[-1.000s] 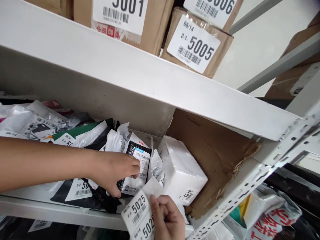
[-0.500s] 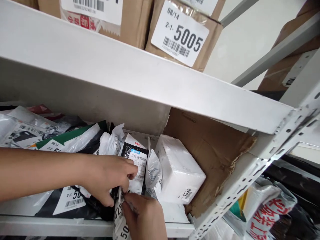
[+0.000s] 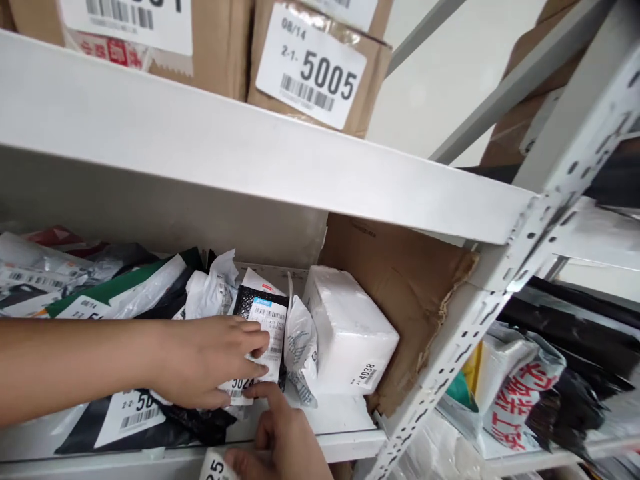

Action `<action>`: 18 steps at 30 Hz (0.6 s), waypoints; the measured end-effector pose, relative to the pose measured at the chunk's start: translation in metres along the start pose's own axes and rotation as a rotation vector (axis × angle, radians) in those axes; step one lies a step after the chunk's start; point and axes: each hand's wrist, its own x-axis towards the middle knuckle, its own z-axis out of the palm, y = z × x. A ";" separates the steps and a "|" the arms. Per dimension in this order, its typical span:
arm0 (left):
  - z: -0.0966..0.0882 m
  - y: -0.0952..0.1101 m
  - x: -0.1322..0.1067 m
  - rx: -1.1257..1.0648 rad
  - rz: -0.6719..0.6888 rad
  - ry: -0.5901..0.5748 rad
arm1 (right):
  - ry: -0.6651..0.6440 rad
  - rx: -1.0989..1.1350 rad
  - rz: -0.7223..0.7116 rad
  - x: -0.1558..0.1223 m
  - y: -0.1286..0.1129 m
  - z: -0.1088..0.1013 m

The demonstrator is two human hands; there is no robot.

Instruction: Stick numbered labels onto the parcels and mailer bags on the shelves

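My left hand (image 3: 210, 360) reaches in from the left, its fingers apart and resting on a black bubble mailer (image 3: 247, 300). A white label (image 3: 270, 327) ending in 5024 covers much of that mailer's face. Low in the view, my right hand (image 3: 287, 433) stretches its index finger to the label's lower edge. Between its thumb and other fingers it pinches a small parcel (image 3: 214, 467) whose label shows 25; most of this parcel is out of frame. Just right of the mailer leans a white plastic parcel (image 3: 301, 343).
A white foam box (image 3: 345, 333) marked 4038 stands beside a cardboard sheet (image 3: 395, 280) at the shelf's right end. Several bagged parcels (image 3: 115, 287) lie to the left. Overhead runs a shelf beam (image 3: 250, 157) bearing cartons (image 3: 320, 67). A perforated upright (image 3: 470, 313) rises at right.
My right hand has pulled the small parcel down and away from the mailer, uncovering the 5024 label. My left hand's fingers have spread onto the mailer. The view has shifted right.
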 end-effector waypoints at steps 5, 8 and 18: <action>0.006 -0.001 0.014 0.054 -0.086 0.000 | 0.158 0.109 0.050 -0.002 0.013 -0.002; 0.007 0.007 0.030 0.091 -0.258 -0.051 | 0.196 0.174 0.038 -0.002 0.014 -0.002; 0.004 0.038 0.053 0.215 -0.426 -0.273 | 0.323 0.038 -0.030 0.008 0.014 0.005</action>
